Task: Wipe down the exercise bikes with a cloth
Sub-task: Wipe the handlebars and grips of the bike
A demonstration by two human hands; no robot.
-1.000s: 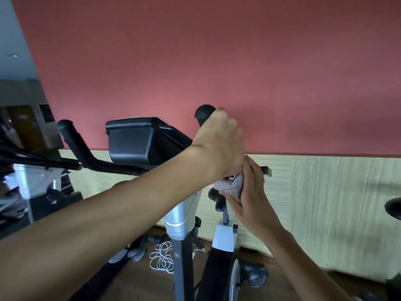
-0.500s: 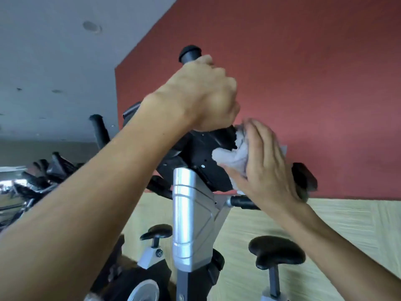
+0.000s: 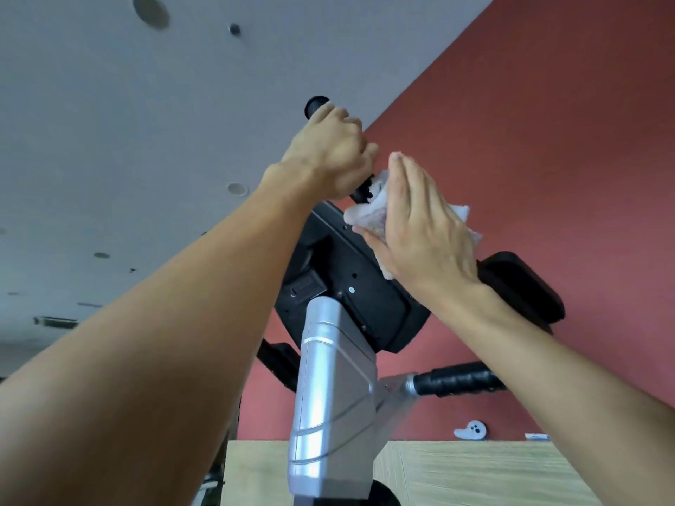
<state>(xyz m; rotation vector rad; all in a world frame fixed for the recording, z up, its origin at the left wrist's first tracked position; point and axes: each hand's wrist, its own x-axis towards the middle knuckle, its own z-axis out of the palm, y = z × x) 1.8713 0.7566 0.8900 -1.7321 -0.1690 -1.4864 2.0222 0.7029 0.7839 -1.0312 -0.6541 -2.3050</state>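
Note:
I look up at an exercise bike from below: a silver post (image 3: 328, 392) carries a black console (image 3: 350, 286) whose back faces me. My left hand (image 3: 328, 151) is wrapped around the upright black handlebar (image 3: 316, 104), whose end cap sticks out above my fist. My right hand (image 3: 420, 228) lies flat with fingers together, pressing a white cloth (image 3: 369, 210) against the console's upper right edge beside the handlebar stem. A corner of the cloth shows past the back of my hand. A black padded armrest (image 3: 522, 286) sits to the right of my wrist.
A black foam side grip (image 3: 460, 378) juts right from the post under my right forearm. Behind the bike are a red wall (image 3: 548, 122) and light wood panelling (image 3: 456, 472). A small white object (image 3: 471, 429) rests on the panelling's top edge. Grey ceiling with round fittings fills the upper left.
My view has tilted steeply upward, from the bikes and floor to the ceiling. My right hand with the cloth has slid up the console toward the handlebar stem; my left hand keeps its grip.

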